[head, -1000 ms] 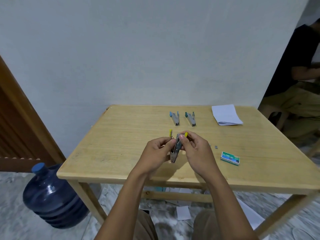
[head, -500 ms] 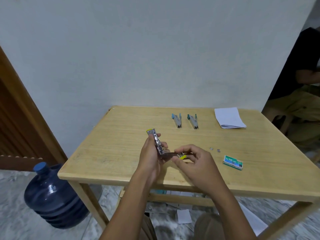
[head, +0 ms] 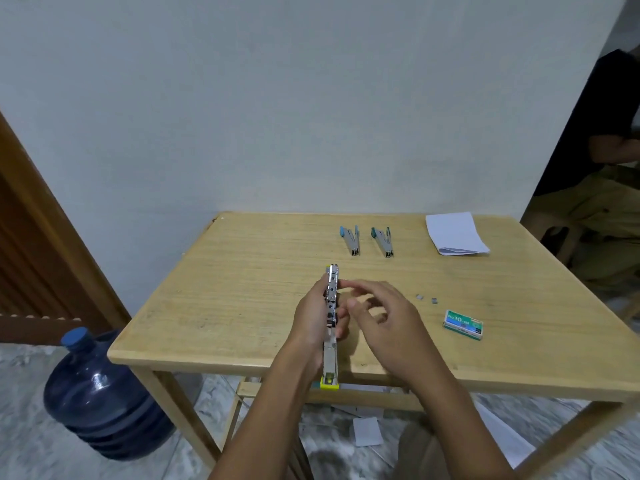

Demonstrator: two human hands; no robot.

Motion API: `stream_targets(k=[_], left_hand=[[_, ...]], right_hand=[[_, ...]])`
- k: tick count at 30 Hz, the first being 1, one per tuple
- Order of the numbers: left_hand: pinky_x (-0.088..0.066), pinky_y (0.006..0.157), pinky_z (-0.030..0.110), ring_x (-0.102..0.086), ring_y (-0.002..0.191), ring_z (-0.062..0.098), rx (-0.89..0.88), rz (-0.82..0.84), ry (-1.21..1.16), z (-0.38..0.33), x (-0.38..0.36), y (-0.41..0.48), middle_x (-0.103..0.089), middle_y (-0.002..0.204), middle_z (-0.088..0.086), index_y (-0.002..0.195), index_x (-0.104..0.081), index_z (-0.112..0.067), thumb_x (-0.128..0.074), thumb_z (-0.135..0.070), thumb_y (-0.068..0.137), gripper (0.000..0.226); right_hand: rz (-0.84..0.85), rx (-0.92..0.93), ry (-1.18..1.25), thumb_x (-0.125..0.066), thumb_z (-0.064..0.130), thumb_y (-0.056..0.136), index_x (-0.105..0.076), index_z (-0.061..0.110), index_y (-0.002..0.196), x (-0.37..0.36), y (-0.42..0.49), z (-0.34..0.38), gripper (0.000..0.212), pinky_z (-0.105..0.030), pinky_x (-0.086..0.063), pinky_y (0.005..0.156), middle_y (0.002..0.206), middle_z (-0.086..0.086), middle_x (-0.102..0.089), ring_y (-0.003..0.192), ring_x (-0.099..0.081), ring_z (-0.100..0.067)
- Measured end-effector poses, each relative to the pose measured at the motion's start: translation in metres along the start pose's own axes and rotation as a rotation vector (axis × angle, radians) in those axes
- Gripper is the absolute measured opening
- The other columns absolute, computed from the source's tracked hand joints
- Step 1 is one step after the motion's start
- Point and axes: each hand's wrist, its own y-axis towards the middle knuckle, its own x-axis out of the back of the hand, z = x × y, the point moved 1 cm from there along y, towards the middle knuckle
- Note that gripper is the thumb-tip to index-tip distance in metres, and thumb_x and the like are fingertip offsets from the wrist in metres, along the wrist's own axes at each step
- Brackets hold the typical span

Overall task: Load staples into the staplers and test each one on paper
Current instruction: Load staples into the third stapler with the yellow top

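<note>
Gripping opened yellow stapler (head: pixel 330 327), left hand (head: pixel 311 318) fingers wrapped around it, right hand (head: pixel 384 318) fingers loosely spread, empty

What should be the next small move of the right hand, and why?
Probably reach right for the loose staple pieces on the table, or the staple box. The left hand holds the yellow stapler swung open, its channel exposed, and the right hand hovers beside it, apparently empty.
</note>
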Motion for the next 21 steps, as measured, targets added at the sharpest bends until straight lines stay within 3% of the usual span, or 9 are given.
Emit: stream_targets(k=[4,9,14,17,19,21], left_hand=[[-0.031,0.038,0.022,-0.035,0.032,0.017,-0.003,0.089,0.083,0.002,-0.007,-0.002,-0.035,0.051,0.005,0.073,-0.065,-0.011,-0.045,-0.048,0.099,0.049],[-0.032,0.039,0.021,-0.032,0.033,0.017,-0.022,0.07,0.173,-0.002,-0.015,-0.009,-0.035,0.044,0.006,0.054,-0.048,-0.01,-0.037,-0.043,0.104,0.061],[-0.026,0.04,0.023,-0.029,0.033,0.016,-0.076,0.032,0.274,-0.005,-0.022,-0.008,-0.034,0.042,0.006,0.057,-0.041,-0.01,-0.034,-0.044,0.105,0.059],[-0.024,0.04,0.022,-0.03,0.032,0.013,-0.07,0.007,0.235,-0.006,-0.027,-0.007,-0.036,0.041,0.003,0.062,-0.048,-0.006,-0.034,-0.04,0.106,0.057],[-0.025,0.04,0.021,-0.031,0.032,0.012,-0.057,-0.012,0.219,-0.006,-0.029,-0.006,-0.037,0.041,0.001,0.081,-0.063,0.005,-0.035,-0.039,0.106,0.058],[-0.025,0.04,0.021,-0.032,0.033,0.011,-0.045,-0.034,0.224,-0.006,-0.03,-0.004,-0.037,0.041,0.0,0.101,-0.064,0.013,-0.035,-0.039,0.106,0.06]], right_hand=[[-0.022,0.07,-0.262,-0.055,0.038,0.096,-0.057,0.042,0.129,-0.002,0.011,-0.003,0.033,-0.034,-0.054,0.078,0.114,0.024,-0.056,0.096,-0.058,-0.001],[-0.131,0.095,-0.327,-0.061,0.034,0.093,-0.068,0.034,0.12,0.0,0.017,-0.003,0.028,-0.036,-0.053,0.074,0.1,0.016,-0.067,0.084,-0.061,-0.006],[-0.199,0.092,-0.25,-0.065,0.027,0.09,-0.073,0.029,0.108,0.001,0.024,-0.01,0.019,-0.038,-0.054,0.071,0.09,0.013,-0.07,0.08,-0.062,-0.007],[-0.182,0.108,-0.245,-0.064,0.025,0.091,-0.073,0.026,0.1,0.002,0.025,-0.011,0.013,-0.04,-0.054,0.071,0.09,0.013,-0.069,0.08,-0.062,-0.008],[-0.174,0.127,-0.23,-0.064,0.023,0.09,-0.073,0.023,0.097,0.002,0.024,-0.01,0.011,-0.041,-0.055,0.07,0.091,0.013,-0.067,0.079,-0.063,-0.009],[-0.169,0.147,-0.21,-0.065,0.021,0.09,-0.072,0.02,0.094,0.002,0.022,-0.011,0.008,-0.041,-0.055,0.07,0.092,0.012,-0.066,0.078,-0.063,-0.009]])
